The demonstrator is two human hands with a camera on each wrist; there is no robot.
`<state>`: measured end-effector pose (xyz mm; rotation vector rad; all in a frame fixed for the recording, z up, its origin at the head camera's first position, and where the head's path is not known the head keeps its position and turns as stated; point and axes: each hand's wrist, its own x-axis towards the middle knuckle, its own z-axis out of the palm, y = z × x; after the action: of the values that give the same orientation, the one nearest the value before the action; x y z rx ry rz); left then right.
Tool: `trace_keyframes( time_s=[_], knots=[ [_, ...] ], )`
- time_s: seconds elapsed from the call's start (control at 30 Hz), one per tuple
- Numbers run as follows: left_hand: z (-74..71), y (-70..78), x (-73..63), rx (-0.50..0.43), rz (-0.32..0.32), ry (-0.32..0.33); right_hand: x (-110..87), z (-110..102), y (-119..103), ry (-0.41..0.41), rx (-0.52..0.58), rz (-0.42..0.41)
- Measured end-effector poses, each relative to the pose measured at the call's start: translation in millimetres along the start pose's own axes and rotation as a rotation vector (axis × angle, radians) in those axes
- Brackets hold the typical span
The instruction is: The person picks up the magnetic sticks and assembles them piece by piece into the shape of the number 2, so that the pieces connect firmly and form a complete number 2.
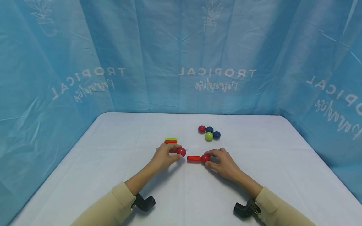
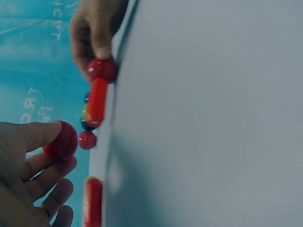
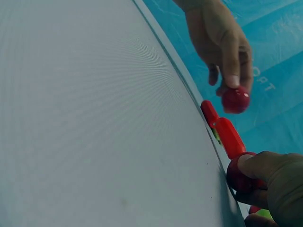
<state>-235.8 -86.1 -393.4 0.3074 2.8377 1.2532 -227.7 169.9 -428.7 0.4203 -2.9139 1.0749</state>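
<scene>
My left hand (image 1: 165,156) pinches a glossy red ball (image 1: 181,152) between thumb and fingertips, raised off the table in the left wrist view. Across from it, my right hand (image 1: 223,163) grips a second red ball (image 1: 205,158) with a short red stick (image 1: 194,158) attached, pointing left toward the first ball. A gap separates the stick's free end from the left hand's ball. Just beyond the left fingers lie a yellow-green stick (image 1: 171,138) and a red stick (image 1: 170,142), with more red partly hidden behind that hand.
Farther back on the white table (image 1: 135,131) sits a cluster of loose balls: a red ball (image 1: 202,129), two dark blue balls (image 1: 216,135) and a yellow-green ball (image 1: 209,136). A blue printed curtain (image 1: 158,91) hangs around the table's back and sides.
</scene>
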Motion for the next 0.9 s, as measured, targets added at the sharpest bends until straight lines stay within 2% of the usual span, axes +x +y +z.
trace_keyframes(
  time_s=[0.17, 0.3, 0.5, 0.73, 0.9],
  knots=[
    [4.2, -13.3, -9.3, 0.074, 0.004, -0.002, -0.6, 0, 1, 0.001, 0.002, -0.01],
    [5.9, -17.9, -12.2, 0.081, 0.01, -0.001, -0.4, 1, 1, 0.004, 0.007, -0.015],
    [6.2, -18.1, -12.6, 0.081, 0.003, 0.004, 0.2, 0, 0, 0.008, 0.009, -0.01],
    [11.0, -16.4, -9.9, 0.109, 0.072, 0.008, 0.2, 0, 0, 0.004, 0.006, -0.019],
    [13.8, -11.3, -9.6, 0.111, 0.081, -0.001, 0.4, 0, 1, 0.004, 0.004, -0.026]
  ],
)
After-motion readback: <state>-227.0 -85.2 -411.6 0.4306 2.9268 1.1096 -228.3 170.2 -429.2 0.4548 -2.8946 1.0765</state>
